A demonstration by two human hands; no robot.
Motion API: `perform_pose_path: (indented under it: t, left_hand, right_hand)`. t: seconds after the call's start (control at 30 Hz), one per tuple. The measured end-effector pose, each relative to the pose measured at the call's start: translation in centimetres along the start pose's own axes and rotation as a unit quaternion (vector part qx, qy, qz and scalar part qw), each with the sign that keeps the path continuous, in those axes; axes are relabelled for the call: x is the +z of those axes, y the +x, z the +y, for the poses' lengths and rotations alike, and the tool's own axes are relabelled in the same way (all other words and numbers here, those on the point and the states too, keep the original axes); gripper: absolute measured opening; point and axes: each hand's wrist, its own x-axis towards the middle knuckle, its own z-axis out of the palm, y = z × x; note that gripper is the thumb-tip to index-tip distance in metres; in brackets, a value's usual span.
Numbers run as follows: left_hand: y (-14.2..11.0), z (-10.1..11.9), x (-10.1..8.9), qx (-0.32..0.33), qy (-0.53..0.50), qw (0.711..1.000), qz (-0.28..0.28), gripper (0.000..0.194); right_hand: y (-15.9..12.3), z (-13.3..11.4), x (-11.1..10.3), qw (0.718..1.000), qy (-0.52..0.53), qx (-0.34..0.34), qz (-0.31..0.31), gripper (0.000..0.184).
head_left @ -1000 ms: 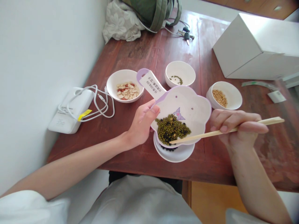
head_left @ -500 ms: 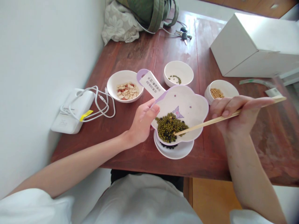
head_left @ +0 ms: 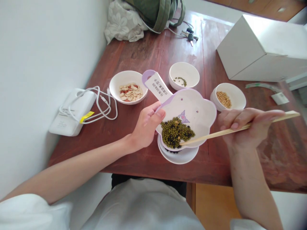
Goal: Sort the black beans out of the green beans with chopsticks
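Note:
My left hand (head_left: 147,127) grips the left rim of a white and purple flower-shaped bowl (head_left: 201,111), which is tilted toward me. Inside lies a heap of green beans (head_left: 175,129) mixed with black ones and a few yellowish ones. Wooden chopsticks (head_left: 216,133) are held in my right hand (head_left: 244,126), their tips at the lower edge of the heap. Below the tilted bowl stands a white bowl (head_left: 184,158), partly hidden, with black beans showing at its edge. A paper label (head_left: 158,87) is stuck on the flower bowl's handle.
Around it stand a white bowl of peanuts (head_left: 130,92), a white bowl (head_left: 184,73) with some green beans, and a white bowl of soybeans (head_left: 236,95). A power bank (head_left: 72,118) with a cable lies left. A large white box (head_left: 254,54), keys (head_left: 190,35) and a green bag (head_left: 150,12) sit farther back.
My right hand and the chopsticks have moved slightly down and right, and the tips now sit lower in the bowl. The flower bowl has shifted a little right.

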Motion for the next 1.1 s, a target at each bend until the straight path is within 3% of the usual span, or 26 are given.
perform_pose_path:
  t: [0.2,0.37,0.53,0.73,1.1]
  left_hand:
    - [0.1,0.2,0.1,-0.002,0.008,1.000,0.003,0.055]
    - [0.0,0.2,0.1,-0.007,0.011,1.000,0.006,0.056]
    - [-0.1,0.0,0.0,-0.015,0.010,1.000,0.006,0.057]
    - [0.0,-0.2,0.0,-0.011,0.014,1.000,0.010,0.060]
    - [0.0,0.0,0.0,0.002,0.003,1.000,0.002,0.056]
  right_hand:
    - [0.0,-0.3,0.1,0.999,-0.009,0.038,-0.028,0.083]
    - [0.3,-0.4,0.1,1.000,-0.010,0.003,-0.021,0.085]
    - [0.2,-0.5,-0.1,0.999,-0.018,0.020,-0.041,0.084]
    - [0.0,-0.7,-0.3,0.999,-0.013,0.009,0.049,0.078]
    - [-0.6,-0.6,0.0,0.999,-0.016,0.040,-0.007,0.078]
